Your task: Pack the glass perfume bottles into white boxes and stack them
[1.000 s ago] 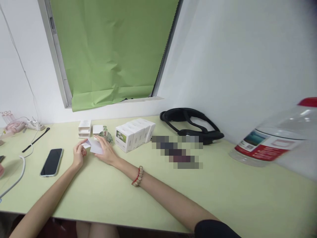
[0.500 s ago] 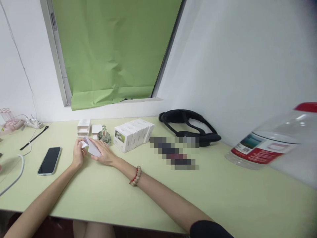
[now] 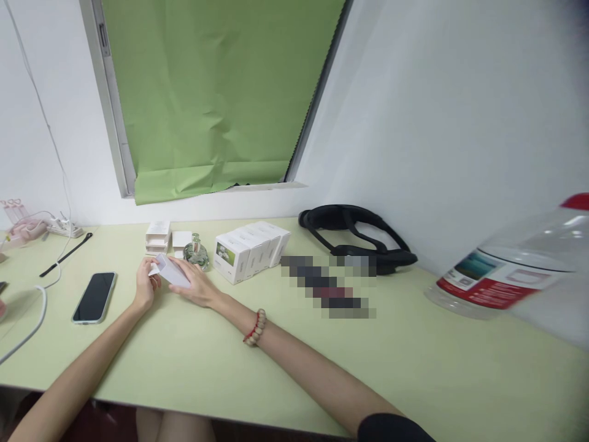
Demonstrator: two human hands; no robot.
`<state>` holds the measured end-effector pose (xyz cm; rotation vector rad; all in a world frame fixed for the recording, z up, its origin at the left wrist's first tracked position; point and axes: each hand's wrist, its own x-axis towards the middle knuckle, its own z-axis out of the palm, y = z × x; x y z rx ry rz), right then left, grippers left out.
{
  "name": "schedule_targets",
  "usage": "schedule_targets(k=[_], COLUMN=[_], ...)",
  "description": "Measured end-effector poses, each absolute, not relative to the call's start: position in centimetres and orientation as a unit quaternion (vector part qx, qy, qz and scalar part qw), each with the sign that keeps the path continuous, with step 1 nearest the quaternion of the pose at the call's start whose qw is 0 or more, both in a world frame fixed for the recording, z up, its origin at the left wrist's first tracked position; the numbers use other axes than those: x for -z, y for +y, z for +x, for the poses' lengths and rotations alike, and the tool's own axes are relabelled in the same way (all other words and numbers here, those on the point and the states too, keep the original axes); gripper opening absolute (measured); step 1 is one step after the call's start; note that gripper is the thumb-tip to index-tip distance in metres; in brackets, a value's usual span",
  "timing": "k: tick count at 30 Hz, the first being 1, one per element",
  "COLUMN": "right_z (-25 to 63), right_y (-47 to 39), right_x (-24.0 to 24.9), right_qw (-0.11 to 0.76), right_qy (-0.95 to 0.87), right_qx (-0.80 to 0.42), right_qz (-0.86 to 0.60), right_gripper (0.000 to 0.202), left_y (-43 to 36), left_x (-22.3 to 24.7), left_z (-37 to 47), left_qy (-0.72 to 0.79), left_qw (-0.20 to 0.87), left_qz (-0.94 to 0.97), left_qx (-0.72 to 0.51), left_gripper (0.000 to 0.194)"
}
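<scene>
1. On the far left part of the desk (image 3: 294, 362), both hands meet around a small white box (image 3: 171, 272).
2. The left hand (image 3: 146, 287) curls its fingers around the box's left end, where a flap sticks out.
3. The right hand (image 3: 197, 285) lies with its fingers spread flat along the box's right side, touching it; its palm rests low on the desk.
4. The box tilts, its left end raised between the two hands.
5. A red and beige bead bracelet (image 3: 256, 326) sits on the right wrist.
6. Just behind the hands stands a small glass bottle (image 3: 196, 253), with two small white cartons (image 3: 158, 236) to its left.
7. To the right of the bottle, a row of white boxes (image 3: 252, 250) stands side by side, near the right hand but not touching it.
8. A dark phone (image 3: 94, 297) lies face up to the left of the left hand, a little apart from it.
9. A white cable (image 3: 28, 324) curves across the desk's left edge, and a black strap (image 3: 64, 255) lies farther back.
10. A black headband device (image 3: 359, 236) rests against the wall on the right.
11. A large clear water bottle (image 3: 515, 270) with a red cap and red label lies on its side at far right.
12. A green blind (image 3: 216, 92) covers the window above the desk.
</scene>
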<state>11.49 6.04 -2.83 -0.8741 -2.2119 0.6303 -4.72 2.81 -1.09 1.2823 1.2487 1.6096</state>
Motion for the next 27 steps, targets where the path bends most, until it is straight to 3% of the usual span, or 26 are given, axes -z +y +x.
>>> schedule_targets(k=[20,27], right_z=[11.19,11.12], right_y=[6.03,6.16], right_x=[3.48,3.49], right_qw=[0.384,0.383], right_qy=[-0.843,-0.838], right_qx=[-0.192,-0.215], right_qz=[-0.325,-0.324], right_gripper=[0.071,0.068], left_y=[3.21,2.97], left_x=[1.79,1.46], left_z=[-5.15,-5.0], left_qy=[0.471,0.469], left_qw=[0.336,0.34], left_qz=[0.52,0.533], left_qx=[-0.629,-0.617], left_gripper=[0.035,0.051])
